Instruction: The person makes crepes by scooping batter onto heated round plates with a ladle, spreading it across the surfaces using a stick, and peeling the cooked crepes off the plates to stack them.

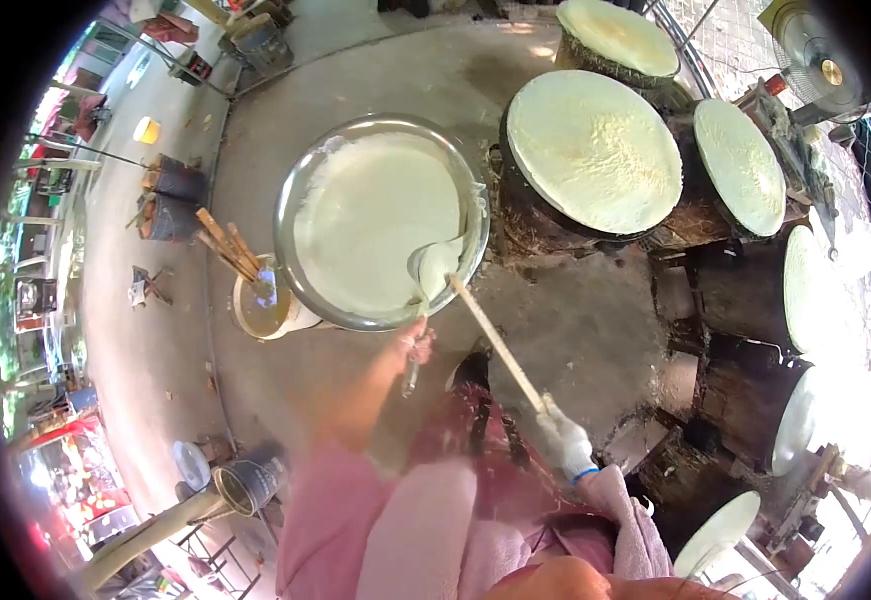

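Observation:
My left hand (415, 345) is bare and closed around the handle of a metal ladle (415, 264). The ladle's head is at the near right rim of a wide steel basin (289, 175) that holds thick, creamy white batter (376, 220). A white glove covers my right hand (564, 440), which grips a long wooden stick (501, 342). The stick's far end meets the ladle at the basin's rim, where white batter coats both; whether the stick has a flat head there is hidden by the batter.
Round griddles bearing pale sheets of batter, such as the large griddle (596, 150), curve along the right side on brick and metal stoves. A bucket (264, 318) with wooden sticks in liquid stands left of the basin. A fan (818, 70) is at the upper right.

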The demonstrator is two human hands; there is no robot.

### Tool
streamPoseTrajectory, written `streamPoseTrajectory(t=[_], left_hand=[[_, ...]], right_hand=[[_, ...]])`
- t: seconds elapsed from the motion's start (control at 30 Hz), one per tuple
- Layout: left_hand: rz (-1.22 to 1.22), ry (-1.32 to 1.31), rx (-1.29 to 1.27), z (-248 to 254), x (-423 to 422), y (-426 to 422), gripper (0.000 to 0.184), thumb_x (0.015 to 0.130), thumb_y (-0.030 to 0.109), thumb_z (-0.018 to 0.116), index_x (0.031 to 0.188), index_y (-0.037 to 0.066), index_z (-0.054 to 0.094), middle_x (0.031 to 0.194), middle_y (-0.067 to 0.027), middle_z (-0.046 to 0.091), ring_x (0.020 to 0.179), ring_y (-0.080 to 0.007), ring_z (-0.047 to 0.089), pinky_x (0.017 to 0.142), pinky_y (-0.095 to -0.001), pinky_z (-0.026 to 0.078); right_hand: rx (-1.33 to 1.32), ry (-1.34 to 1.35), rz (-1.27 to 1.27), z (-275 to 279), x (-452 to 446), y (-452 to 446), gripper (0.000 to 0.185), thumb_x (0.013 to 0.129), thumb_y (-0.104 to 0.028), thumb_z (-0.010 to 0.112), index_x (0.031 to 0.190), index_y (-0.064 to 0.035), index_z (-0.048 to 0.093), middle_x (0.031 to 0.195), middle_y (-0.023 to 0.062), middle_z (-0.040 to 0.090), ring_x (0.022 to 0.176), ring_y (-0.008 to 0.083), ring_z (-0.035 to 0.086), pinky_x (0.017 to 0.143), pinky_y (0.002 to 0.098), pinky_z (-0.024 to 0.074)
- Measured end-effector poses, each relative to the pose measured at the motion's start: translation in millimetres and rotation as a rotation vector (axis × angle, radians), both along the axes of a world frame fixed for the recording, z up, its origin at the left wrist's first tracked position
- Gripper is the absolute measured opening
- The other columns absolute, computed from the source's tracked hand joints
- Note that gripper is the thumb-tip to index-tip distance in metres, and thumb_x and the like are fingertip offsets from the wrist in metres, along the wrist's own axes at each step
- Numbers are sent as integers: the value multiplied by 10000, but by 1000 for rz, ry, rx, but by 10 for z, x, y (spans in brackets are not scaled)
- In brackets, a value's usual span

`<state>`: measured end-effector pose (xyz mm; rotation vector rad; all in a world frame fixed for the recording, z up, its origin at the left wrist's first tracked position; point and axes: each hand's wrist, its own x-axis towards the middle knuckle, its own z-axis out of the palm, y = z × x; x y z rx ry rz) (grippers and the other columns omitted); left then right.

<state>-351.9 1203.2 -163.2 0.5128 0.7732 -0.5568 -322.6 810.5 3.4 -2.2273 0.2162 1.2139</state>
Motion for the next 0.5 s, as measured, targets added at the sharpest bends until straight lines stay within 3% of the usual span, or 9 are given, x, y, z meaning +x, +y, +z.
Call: streamPoseTrajectory(t=[0.07,0.1,0.2,0.23,0.27,0.33,0.37,0.47,0.5], left_hand=[[179,-28,28,264,-97,-361,413,989,459,540,915,53,553,568,77,345,417,-67,285,431,-253,256],[288,-24,5,592,-100,-547,378,1001,428,529,965,51,536,573,86,330,420,-51,289,445,-230,256],[493,-156,-347,985,-212,-818,321,1027,329,506,1016,10,543,572,85,366,406,-32,327,493,-238,321],[547,-277,-498,1106,-238,-834,295,1043,274,472,1099,-14,508,612,81,404,415,-29,358,517,-220,334],[542,-265,-416,1244,-261,-805,286,1047,274,460,1092,-6,499,615,80,389,423,-35,355,494,-217,323],[542,-238,-247,2108,-307,-811,270,1055,274,436,1078,9,480,621,76,358,439,-47,350,449,-211,300],[663,-170,-319,2642,-343,-844,299,1052,282,445,1089,-12,484,616,70,376,403,-53,338,452,-213,311],[408,-646,-403,3107,-439,-487,304,1044,279,464,1101,-18,490,614,64,402,365,-57,318,451,-214,305],[415,-648,-256,3208,-400,-415,309,1042,283,467,1098,-20,495,614,62,408,361,-58,319,448,-215,300]], right_hand=[[186,-98,31,-450,-360,-62,499,956,-444,567,1397,-214,530,1037,220,681,915,288,677,837,357,495],[258,13,-12,-529,-487,-99,493,964,-412,565,1382,-150,541,1085,195,686,956,240,661,865,332,485],[489,137,-82,-267,-751,-144,497,975,-348,570,1353,-27,550,1190,124,689,1036,136,609,923,284,458],[665,131,-223,-361,-898,-231,485,972,-296,581,1345,13,548,1255,68,659,1087,83,541,967,250,424],[645,113,-198,-342,-931,-315,483,971,-292,585,1349,7,548,1257,68,658,1088,85,543,967,246,424],[646,45,-180,-116,-943,-440,482,964,-268,594,1366,-9,538,1262,72,657,1087,90,551,967,245,426],[667,-11,-185,35,-935,-485,485,957,-247,600,1379,-19,528,1266,77,656,1084,94,557,967,247,429],[760,-329,-191,460,-917,-629,508,938,-187,609,1414,-45,499,1288,84,647,1086,109,569,970,258,435],[756,-363,-284,388,-974,-729,515,932,-105,564,1442,-89,489,842,-60,621,666,43,538,601,196,442]])
